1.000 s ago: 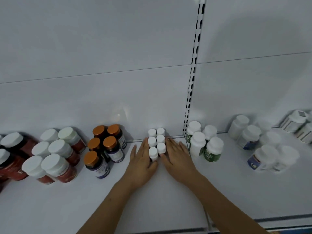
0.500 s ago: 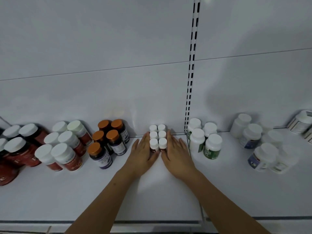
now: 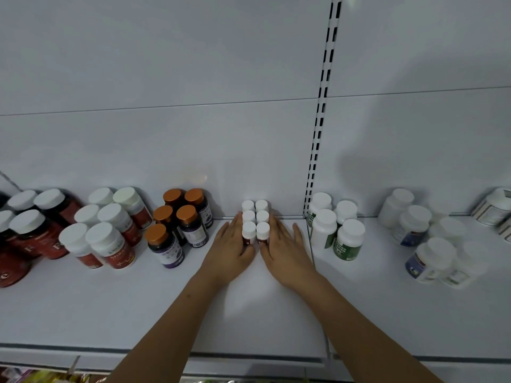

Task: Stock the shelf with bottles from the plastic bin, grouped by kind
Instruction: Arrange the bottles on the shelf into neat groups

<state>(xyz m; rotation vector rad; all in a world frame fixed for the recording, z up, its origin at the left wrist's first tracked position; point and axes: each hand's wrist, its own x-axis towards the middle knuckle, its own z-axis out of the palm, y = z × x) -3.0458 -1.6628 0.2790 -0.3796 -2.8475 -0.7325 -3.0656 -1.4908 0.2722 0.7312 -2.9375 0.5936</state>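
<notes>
Several small white-capped bottles [image 3: 255, 217] stand in two tight columns against the back wall of the white shelf [image 3: 166, 305]. My left hand [image 3: 231, 248] lies flat on the shelf and presses the left side of that block. My right hand [image 3: 284, 248] lies flat too and presses the block's right side. The fingers of both hands are straight, and the thumbs meet in front of the nearest two bottles. The plastic bin is out of view.
Left of my hands stand orange-capped dark bottles [image 3: 177, 225], then white-capped red bottles [image 3: 107, 236] and bigger red ones [image 3: 30, 230]. Right of the slotted upright [image 3: 318, 128] are green-labelled white bottles [image 3: 336, 228], blue-labelled ones [image 3: 425, 244] and a jar [image 3: 495, 207].
Both hands have slid the small bottles back to the wall and squeezed them into a straight block. The camera has tipped down a little, so the shelf's front edge shows.
</notes>
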